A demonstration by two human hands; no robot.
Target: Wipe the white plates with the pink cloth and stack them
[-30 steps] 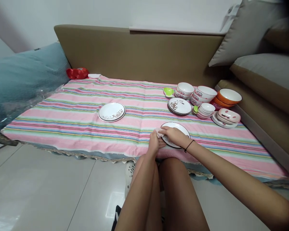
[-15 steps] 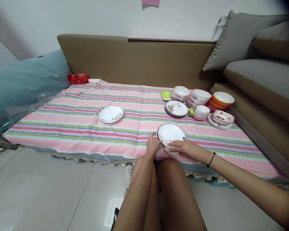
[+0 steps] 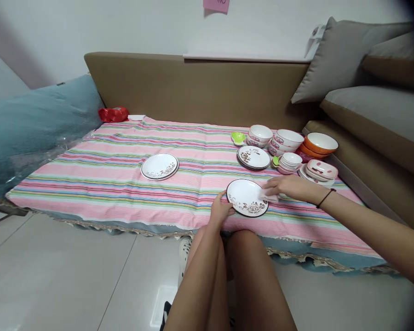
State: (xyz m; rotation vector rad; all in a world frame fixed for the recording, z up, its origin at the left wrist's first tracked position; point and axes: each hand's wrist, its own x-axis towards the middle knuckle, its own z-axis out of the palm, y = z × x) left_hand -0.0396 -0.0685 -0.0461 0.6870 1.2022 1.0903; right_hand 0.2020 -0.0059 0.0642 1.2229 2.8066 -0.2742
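Note:
A white plate [image 3: 244, 192] with a dark rim and brown flower print lies in front of my knees. My left hand [image 3: 221, 209] grips its left edge, thumb along the rim and fingers at the lower side. At the plate's right edge, my right hand [image 3: 284, 186] is closed on a pale cloth [image 3: 269, 196], pressing it against the rim. Farther left rests a short stack of similar plates [image 3: 159, 166]. Another stack of flowered plates [image 3: 253, 157] sits just beyond the plate I hold.
Beyond on the right stand white bowls [image 3: 286, 139], orange bowls [image 3: 320, 143], small white dishes [image 3: 290, 160], pink dishes [image 3: 321, 169] and a green leaf-shaped dish [image 3: 238, 138]. Grey cushions [image 3: 382, 110] flank the right side. A red bundle [image 3: 113, 114] lies at the far left corner.
My right hand has moved with the cloth from the plate's near edge to its right edge, uncovering the flower print. My left hand stays on the left rim.

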